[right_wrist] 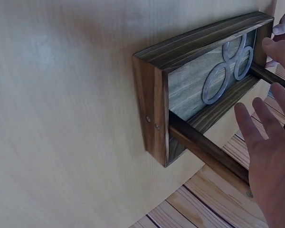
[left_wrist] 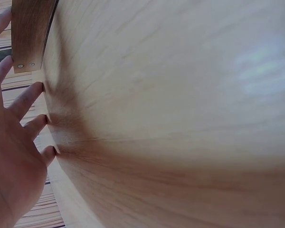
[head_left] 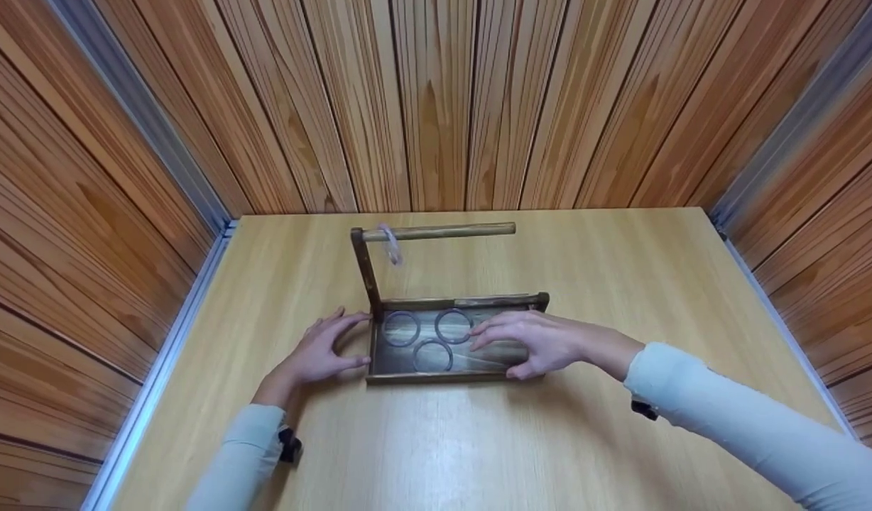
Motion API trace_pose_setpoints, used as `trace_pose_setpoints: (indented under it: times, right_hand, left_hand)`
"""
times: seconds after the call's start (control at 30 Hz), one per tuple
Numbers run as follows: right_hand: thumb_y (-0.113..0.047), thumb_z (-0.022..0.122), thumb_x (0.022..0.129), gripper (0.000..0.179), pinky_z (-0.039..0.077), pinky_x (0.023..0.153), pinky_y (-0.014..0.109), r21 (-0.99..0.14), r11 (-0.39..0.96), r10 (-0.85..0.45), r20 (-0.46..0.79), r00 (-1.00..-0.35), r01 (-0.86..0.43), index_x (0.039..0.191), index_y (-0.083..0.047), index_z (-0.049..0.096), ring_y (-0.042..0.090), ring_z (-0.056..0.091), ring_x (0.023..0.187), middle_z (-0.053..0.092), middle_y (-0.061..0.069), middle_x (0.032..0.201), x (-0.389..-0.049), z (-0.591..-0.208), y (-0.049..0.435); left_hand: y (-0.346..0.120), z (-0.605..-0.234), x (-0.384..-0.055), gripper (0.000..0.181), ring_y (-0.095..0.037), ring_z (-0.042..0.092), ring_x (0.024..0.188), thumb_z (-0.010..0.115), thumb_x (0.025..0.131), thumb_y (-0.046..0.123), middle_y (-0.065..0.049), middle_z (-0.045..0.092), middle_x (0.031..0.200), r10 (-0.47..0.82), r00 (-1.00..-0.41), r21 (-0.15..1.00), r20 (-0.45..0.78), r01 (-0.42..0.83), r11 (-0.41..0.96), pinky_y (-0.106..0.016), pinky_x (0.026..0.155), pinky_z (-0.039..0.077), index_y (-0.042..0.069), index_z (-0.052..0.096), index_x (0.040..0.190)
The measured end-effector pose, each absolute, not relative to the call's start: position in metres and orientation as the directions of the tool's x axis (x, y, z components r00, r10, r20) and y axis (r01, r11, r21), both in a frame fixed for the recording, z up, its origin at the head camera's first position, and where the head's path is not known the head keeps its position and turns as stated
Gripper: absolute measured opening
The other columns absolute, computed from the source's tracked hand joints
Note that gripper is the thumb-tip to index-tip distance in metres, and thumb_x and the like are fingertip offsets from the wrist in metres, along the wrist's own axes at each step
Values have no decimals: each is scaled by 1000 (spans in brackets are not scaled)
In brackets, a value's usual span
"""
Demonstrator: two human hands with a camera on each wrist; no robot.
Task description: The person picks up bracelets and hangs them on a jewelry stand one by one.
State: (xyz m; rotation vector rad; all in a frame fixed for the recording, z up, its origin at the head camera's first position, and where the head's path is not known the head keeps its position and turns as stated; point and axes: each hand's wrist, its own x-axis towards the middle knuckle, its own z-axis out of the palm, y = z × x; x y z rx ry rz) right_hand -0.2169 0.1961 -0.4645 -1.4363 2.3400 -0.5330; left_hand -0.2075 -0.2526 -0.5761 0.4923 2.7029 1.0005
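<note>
A dark wooden tray (head_left: 443,378) with low walls sits on the table. Three pale translucent bangles lie flat in it, among them a front bangle (head_left: 416,357). From its back left corner rises a post (head_left: 366,273) carrying a horizontal bar (head_left: 457,231), and another bangle (head_left: 390,245) hangs near the bar's left end. My left hand (head_left: 321,348) is at the tray's left wall, thumb and fingers spread, fingertips right at the wood. Over the tray's right part hovers my right hand (head_left: 539,339), its fingers loosely bent and holding nothing; it hides some of the tray's right end.
The light wooden table (head_left: 436,447) carries the tray near its middle. Wood-plank walls (head_left: 436,106) rise behind and on both sides, with metal rails (head_left: 159,376) along the side edges. A second wooden post (right_wrist: 209,152) juts from the tray's right end.
</note>
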Motion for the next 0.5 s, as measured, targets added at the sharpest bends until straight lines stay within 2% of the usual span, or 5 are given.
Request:
trace_pose_setpoints:
  times: [0.27, 0.5]
  right_hand:
    - [-11, 79, 95, 66, 38, 134, 71, -537, 431, -893, -136, -430, -725, 158, -19, 63, 45, 48, 164, 52, 13, 176, -222, -468, 184]
    - [-8, 78, 95, 64, 41, 133, 69, -549, 435, -888, -129, -441, -714, 157, -18, 64, 44, 51, 162, 54, 14, 174, -229, -476, 170]
  left_hand:
    - [-252, -578, -209, 82, -52, 19, 176, 82, 99, 53, -14, 45, 181, 390, -918, 651, -69, 255, 715, -81, 139, 8, 25, 51, 169]
    - [-252, -577, -208, 84, -49, 17, 177, 83, 98, 53, -13, 43, 183, 381, -920, 664, -94, 227, 713, -77, 142, 5, 25, 50, 170]
